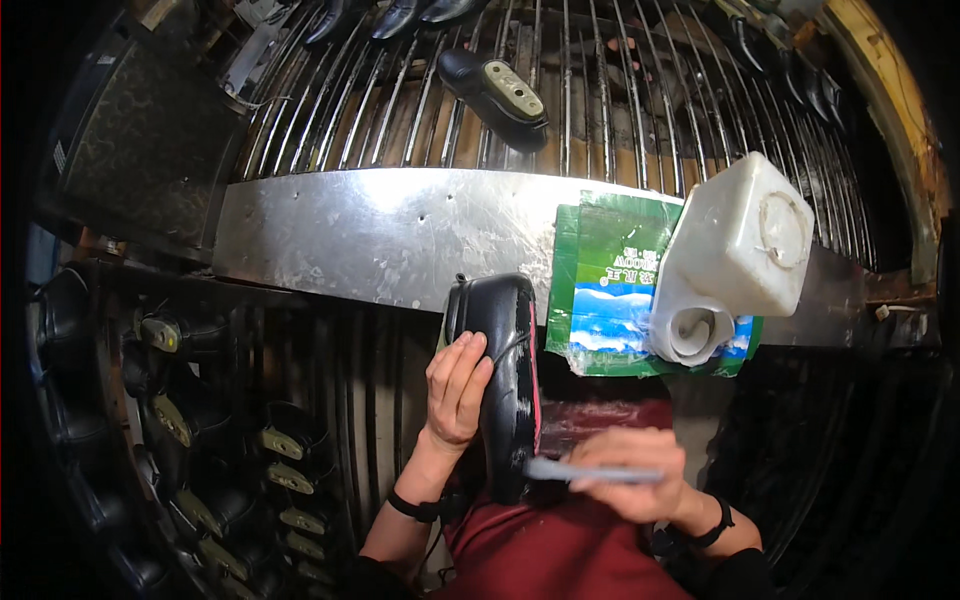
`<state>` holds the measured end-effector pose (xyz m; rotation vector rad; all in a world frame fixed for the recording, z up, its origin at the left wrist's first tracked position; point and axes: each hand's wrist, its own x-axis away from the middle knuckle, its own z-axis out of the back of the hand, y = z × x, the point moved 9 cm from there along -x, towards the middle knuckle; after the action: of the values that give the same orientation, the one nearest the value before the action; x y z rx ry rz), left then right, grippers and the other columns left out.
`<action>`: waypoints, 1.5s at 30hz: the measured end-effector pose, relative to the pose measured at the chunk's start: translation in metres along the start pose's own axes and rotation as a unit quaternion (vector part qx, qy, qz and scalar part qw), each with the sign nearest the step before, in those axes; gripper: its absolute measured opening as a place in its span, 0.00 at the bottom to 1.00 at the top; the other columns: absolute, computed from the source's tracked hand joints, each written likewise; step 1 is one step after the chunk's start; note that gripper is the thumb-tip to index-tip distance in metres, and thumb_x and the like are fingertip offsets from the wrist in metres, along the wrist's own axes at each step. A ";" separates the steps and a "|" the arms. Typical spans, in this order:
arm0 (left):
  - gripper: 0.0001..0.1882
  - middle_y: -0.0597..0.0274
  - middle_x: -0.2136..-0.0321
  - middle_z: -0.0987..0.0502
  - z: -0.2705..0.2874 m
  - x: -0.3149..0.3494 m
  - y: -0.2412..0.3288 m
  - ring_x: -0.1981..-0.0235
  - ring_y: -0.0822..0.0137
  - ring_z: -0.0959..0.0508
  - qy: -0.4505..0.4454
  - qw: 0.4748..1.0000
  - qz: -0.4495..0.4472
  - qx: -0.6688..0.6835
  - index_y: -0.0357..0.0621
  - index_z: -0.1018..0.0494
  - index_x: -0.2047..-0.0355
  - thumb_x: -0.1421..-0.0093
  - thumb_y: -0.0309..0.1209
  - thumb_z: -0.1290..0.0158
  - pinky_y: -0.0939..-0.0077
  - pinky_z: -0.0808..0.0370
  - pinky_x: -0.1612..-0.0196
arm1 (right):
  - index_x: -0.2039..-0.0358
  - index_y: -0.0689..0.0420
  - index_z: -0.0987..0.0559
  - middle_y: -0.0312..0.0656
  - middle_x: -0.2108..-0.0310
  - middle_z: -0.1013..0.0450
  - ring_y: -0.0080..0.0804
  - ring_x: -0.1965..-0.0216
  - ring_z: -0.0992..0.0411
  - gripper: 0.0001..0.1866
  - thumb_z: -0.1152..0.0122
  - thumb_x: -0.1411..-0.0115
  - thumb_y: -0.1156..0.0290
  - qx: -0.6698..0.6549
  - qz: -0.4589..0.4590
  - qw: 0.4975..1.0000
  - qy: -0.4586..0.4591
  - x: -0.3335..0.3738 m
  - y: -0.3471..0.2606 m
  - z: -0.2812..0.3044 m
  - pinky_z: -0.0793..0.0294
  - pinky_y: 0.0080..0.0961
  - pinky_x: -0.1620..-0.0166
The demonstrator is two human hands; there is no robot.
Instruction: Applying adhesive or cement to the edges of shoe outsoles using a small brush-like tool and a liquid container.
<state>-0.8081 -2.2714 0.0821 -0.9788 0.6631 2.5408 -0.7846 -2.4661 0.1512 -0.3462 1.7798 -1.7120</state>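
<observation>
My left hand (pixel 458 392) is closed around the side of a black leather shoe upper (pixel 510 390), apparently on a last, which lies lengthwise across my front at the bench edge. A pinkish-red line and whitish smears run along its right lower edge. In my right hand (pixel 635 470), blurred by motion, is a slim grey brush (pixel 555 469). The brush's tip is at the shoe's near end, by that edge; whether it touches is hard to tell. Right of the shoe, a white plastic container (pixel 735 235) with a round open spout rests on a green and blue printed sheet (pixel 600 310).
A metal-topped ledge (pixel 370 225) spans the front, with a rack of metal bars (pixel 570 90) behind it. Another black lasted shoe (pixel 490 100) lies sole-up on the bars. Several more lasted shoes (pixel 290 475) hang at the left. A red apron (pixel 550 550) covers my lap.
</observation>
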 end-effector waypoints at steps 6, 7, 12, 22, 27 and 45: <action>0.17 0.40 0.44 0.23 0.003 -0.016 0.011 0.43 0.46 0.22 -0.006 1.000 -0.010 -0.020 0.31 0.27 0.47 0.36 0.22 0.47 0.55 0.25 0.40 | 0.59 0.68 0.16 0.51 0.62 0.18 0.45 0.65 0.17 0.11 0.33 0.43 0.83 -0.017 0.024 0.996 -0.080 0.029 -0.034 -0.019 0.15 0.34 0.59; 0.18 0.40 0.44 0.23 0.004 -0.019 0.013 0.43 0.45 0.22 -0.011 1.000 -0.003 -0.018 0.31 0.27 0.46 0.37 0.22 0.47 0.55 0.25 0.40 | 0.60 0.68 0.16 0.50 0.63 0.18 0.41 0.66 0.17 0.10 0.33 0.43 0.83 -0.021 0.013 1.000 -0.018 0.024 -0.029 -0.002 0.16 0.31 0.61; 0.21 0.40 0.42 0.24 0.005 -0.033 0.019 0.41 0.44 0.23 -0.028 0.999 0.026 -0.013 0.29 0.27 0.45 0.38 0.23 0.47 0.54 0.27 0.38 | 0.60 0.71 0.19 0.53 0.64 0.19 0.25 0.74 0.22 0.08 0.39 0.35 0.78 -0.159 -0.135 0.965 0.161 0.005 0.023 0.036 0.22 0.22 0.71; 0.26 0.44 0.40 0.25 0.003 -0.084 0.008 0.38 0.47 0.26 -0.107 0.991 0.078 0.005 0.30 0.29 0.40 0.41 0.21 0.48 0.56 0.31 0.36 | 0.67 0.67 0.19 0.53 0.67 0.18 0.41 0.73 0.18 0.11 0.28 0.52 0.78 0.054 0.097 0.994 -0.005 -0.024 -0.074 0.024 0.18 0.30 0.67; 0.29 0.42 0.42 0.26 0.004 -0.113 -0.009 0.39 0.43 0.27 -0.153 0.980 0.122 0.042 0.30 0.32 0.38 0.42 0.21 0.49 0.55 0.32 0.36 | 0.67 0.65 0.20 0.51 0.66 0.18 0.39 0.74 0.19 0.13 0.29 0.54 0.76 0.152 0.135 0.978 -0.036 -0.058 -0.103 0.031 0.19 0.29 0.69; 0.43 0.45 0.51 0.18 -0.008 -0.084 -0.082 0.51 0.58 0.17 -0.032 0.773 0.379 0.507 0.23 0.27 0.43 0.65 0.16 0.27 0.64 0.22 0.42 | 0.60 0.67 0.19 0.44 0.69 0.21 0.25 0.79 0.24 0.07 0.36 0.32 0.75 0.067 -0.019 0.881 0.467 0.054 0.014 0.143 0.29 0.19 0.76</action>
<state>-0.7062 -2.2191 0.1108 -0.2038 2.4236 2.0693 -0.7365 -2.6101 0.1313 0.6337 2.2516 -2.2129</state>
